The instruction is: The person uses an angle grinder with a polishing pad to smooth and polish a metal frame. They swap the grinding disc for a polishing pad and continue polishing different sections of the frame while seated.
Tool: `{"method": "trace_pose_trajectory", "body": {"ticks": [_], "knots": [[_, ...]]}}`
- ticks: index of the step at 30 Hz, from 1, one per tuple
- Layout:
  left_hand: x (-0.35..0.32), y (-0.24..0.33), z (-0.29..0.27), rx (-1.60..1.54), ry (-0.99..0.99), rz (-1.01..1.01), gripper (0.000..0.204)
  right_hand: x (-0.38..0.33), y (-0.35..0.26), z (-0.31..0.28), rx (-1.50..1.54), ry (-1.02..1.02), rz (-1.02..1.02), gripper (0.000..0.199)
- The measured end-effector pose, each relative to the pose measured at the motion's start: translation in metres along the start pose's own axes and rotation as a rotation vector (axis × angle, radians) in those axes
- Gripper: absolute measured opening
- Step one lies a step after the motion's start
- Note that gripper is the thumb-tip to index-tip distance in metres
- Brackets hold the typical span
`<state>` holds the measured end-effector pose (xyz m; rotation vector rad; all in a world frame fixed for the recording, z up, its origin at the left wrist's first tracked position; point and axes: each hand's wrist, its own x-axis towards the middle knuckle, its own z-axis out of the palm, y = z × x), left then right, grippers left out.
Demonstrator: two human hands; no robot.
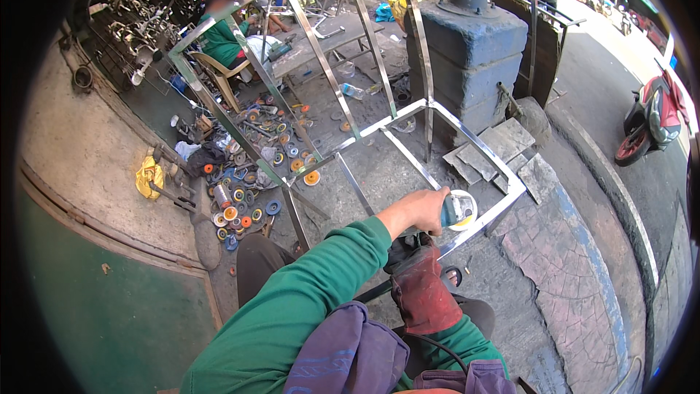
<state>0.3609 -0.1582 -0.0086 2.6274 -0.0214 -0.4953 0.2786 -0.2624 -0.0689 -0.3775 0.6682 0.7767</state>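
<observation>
An angle grinder (453,209) with a teal-grey body and a round pale disc is held at the near right corner of a metal chair-like frame (496,209). The disc lies close over the frame's bottom bar; whether it touches is hard to tell. My bare left hand (424,211) is closed around the grinder's front part. Below it, my right hand (423,277), in a red and black glove, is closed on the grinder's rear body, its fingers partly hidden by my left arm. The frame has shiny bars, with green covering on its upper and left parts.
Several used grinding discs (273,207) lie heaped on the floor at left. A blue concrete column base (467,58) stands beyond the frame, with loose slabs (496,147) beside it. A dark cord (445,346) runs by my right sleeve. A person in green (221,40) sits farther back.
</observation>
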Motion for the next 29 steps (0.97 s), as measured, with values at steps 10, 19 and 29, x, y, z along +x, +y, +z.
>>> {"method": "trace_pose_trajectory", "body": {"ticks": [10,19,29], "knots": [[0.001,0.000,0.001,-0.001,0.005,-0.008,0.107,0.010,0.006,-0.005,0.021,-0.018,-0.044,0.040],[0.000,0.000,0.000,0.004,-0.001,-0.007,0.108,0.024,0.007,-0.015,0.083,-0.040,-0.001,0.040],[-0.001,0.001,-0.001,0.003,0.010,0.000,0.105,0.016,0.004,-0.012,0.035,-0.034,-0.005,0.046]]}}
